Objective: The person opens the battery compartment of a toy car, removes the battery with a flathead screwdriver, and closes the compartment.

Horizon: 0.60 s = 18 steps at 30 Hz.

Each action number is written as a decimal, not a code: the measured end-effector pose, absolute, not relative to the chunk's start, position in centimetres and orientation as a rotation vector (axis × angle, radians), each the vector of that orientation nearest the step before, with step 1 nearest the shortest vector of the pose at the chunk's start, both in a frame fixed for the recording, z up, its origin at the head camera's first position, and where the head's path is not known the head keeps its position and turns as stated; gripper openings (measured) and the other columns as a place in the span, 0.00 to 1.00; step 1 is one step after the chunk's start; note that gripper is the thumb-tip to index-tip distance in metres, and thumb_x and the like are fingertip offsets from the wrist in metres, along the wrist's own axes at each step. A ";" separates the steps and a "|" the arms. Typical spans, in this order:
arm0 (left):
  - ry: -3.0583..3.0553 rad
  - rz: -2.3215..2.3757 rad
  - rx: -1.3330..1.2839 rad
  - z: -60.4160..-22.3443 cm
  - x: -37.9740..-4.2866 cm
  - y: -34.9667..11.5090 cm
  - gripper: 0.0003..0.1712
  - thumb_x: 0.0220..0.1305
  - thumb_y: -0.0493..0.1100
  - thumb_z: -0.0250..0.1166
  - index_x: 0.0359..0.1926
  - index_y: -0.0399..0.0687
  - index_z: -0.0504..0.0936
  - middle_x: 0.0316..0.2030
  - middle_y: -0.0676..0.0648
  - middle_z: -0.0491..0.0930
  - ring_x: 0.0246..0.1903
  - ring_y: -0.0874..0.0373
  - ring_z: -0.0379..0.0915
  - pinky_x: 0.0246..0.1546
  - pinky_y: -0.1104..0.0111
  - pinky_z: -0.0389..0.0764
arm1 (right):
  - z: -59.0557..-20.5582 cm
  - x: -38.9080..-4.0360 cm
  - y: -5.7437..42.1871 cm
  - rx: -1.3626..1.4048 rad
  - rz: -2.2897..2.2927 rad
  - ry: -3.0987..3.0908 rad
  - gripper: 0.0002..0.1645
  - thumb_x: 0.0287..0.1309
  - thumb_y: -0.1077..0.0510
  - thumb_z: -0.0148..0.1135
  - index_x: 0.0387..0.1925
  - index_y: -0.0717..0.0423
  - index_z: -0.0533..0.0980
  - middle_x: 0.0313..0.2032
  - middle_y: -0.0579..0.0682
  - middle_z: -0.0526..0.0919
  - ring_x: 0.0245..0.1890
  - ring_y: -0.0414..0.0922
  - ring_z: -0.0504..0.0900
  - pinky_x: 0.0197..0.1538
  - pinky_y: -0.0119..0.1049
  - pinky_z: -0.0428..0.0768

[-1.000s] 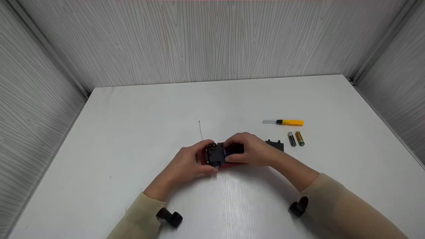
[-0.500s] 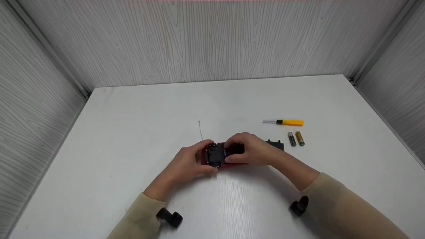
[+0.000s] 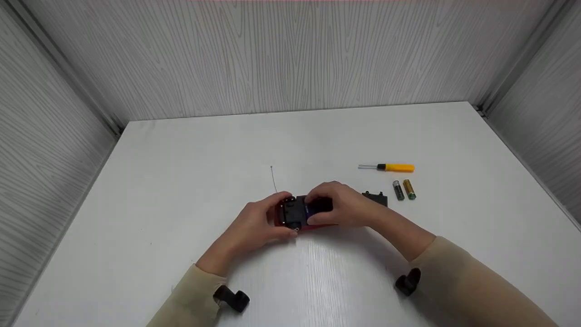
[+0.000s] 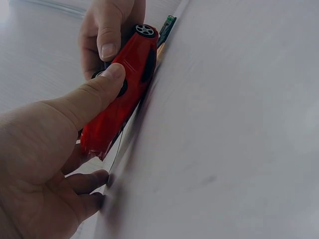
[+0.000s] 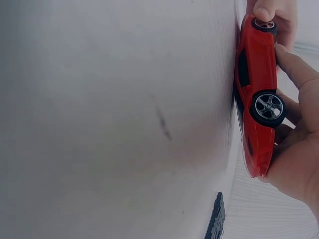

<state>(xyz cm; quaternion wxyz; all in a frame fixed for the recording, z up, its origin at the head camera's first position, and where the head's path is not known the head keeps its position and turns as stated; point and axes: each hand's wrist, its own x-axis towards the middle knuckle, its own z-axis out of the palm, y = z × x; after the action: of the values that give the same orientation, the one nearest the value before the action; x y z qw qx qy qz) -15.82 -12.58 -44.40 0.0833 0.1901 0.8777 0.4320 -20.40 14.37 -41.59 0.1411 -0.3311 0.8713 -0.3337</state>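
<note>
A red toy car [image 3: 305,225] lies upside down on the table, its black underside facing up. My left hand [image 3: 259,223] grips its left end, thumb and fingers on opposite sides by the wheels. From above, my right hand [image 3: 342,206] reaches into the underside. Its thumb and index finger pinch what looks like a dark blue battery [image 3: 310,209], mostly hidden by the fingers. In the left wrist view the thumb of my left hand [image 4: 50,139] presses beside a wheel of the car [image 4: 119,102]. The right wrist view shows the car's side [image 5: 261,67] and my right hand [image 5: 305,134] behind it.
A thin wire antenna [image 3: 273,178] sticks out from the car toward the back. Right of the car lies a flat black cover with tabs [image 3: 376,198]. Beyond it are a dark battery [image 3: 398,190], a gold battery [image 3: 409,189] and a yellow-handled screwdriver [image 3: 398,167].
</note>
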 end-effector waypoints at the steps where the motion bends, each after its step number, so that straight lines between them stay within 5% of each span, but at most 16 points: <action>1: 2.622 1.291 0.569 -44.4 -15.8 -12.6 0.50 0.53 0.55 0.86 0.75 0.59 0.74 0.62 0.55 0.81 0.57 0.58 0.75 0.64 0.56 0.72 | -41.6 -20.4 14.4 -0.958 -0.966 2.515 0.23 0.59 0.51 0.80 0.54 0.52 0.85 0.53 0.44 0.86 0.55 0.47 0.78 0.62 0.47 0.76; 18: 2.631 1.282 0.587 -44.5 -15.9 -12.7 0.50 0.52 0.55 0.86 0.75 0.58 0.74 0.61 0.57 0.81 0.56 0.58 0.75 0.63 0.57 0.73 | -40.9 -20.0 15.7 -0.823 -1.146 2.481 0.26 0.57 0.48 0.81 0.56 0.41 0.81 0.59 0.42 0.82 0.57 0.50 0.79 0.60 0.50 0.79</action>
<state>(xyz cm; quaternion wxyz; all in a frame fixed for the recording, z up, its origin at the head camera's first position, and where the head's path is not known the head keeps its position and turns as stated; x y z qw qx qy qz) -15.89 -12.73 -44.47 0.0784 0.1960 0.8787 0.4281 -20.04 15.75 -40.88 0.1434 -0.2854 0.8602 -0.3974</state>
